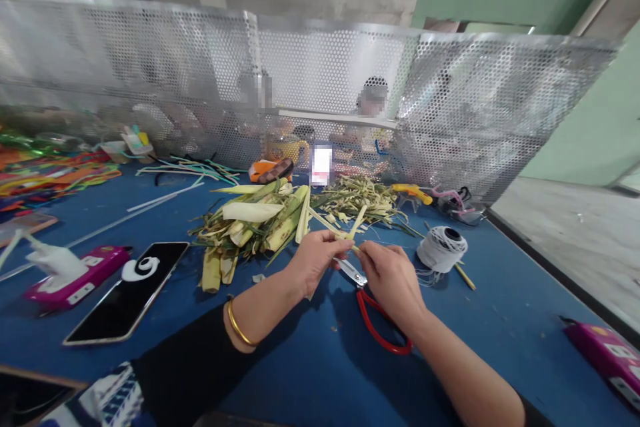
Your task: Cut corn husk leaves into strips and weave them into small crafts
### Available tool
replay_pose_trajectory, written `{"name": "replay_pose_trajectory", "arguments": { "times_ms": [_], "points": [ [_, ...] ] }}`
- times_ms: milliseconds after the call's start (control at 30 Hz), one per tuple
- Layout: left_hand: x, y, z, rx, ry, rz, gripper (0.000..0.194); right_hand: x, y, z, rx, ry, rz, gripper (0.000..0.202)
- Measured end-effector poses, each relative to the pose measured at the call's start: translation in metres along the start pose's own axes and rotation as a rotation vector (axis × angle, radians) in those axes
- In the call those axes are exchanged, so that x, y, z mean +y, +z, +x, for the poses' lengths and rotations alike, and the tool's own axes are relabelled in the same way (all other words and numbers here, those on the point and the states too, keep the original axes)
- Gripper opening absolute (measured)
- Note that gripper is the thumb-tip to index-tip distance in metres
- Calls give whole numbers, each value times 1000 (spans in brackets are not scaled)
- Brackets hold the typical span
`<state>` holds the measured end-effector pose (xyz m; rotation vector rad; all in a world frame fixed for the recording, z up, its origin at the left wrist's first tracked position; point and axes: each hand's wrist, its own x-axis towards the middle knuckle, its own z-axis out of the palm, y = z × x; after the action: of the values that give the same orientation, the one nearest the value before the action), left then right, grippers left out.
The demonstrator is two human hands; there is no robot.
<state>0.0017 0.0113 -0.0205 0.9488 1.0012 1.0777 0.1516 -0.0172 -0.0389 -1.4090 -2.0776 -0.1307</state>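
Note:
My left hand [316, 257] and my right hand [389, 275] meet above the blue table, both pinching pale green husk strips [357, 223] that stick up and out between the fingertips. Beneath them lies a pair of scissors [383, 327] with red handles, its blades partly covered by my hands. Just beyond my left hand is a heap of corn-like husks [255, 217], green and cream. Past my fingertips spreads a pile of thin shredded strips [367, 199]. To the right of my right hand stands a spool of white thread [442, 249], loose thread trailing from its base.
A phone [131, 293] and a magenta power strip [80, 277] lie at left; another power strip [607, 353] is at right. A perforated metal screen [330, 60] closes the table's back, with people behind it. A yellow-handled tool [413, 193] lies near the screen.

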Motion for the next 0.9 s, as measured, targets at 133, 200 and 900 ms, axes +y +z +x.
{"name": "replay_pose_trajectory", "arguments": {
  "times_ms": [133,200,900],
  "points": [
    [-4,-2,3,41,82,86,27,-8,-6,-3,-36,50,113,29],
    [-3,-4,6,64,67,84,25,-8,-14,-2,-90,106,214,28],
    [0,4,-9,-190,-87,305,25,0,1,11,-5,725,1316,34]
  ]
}}
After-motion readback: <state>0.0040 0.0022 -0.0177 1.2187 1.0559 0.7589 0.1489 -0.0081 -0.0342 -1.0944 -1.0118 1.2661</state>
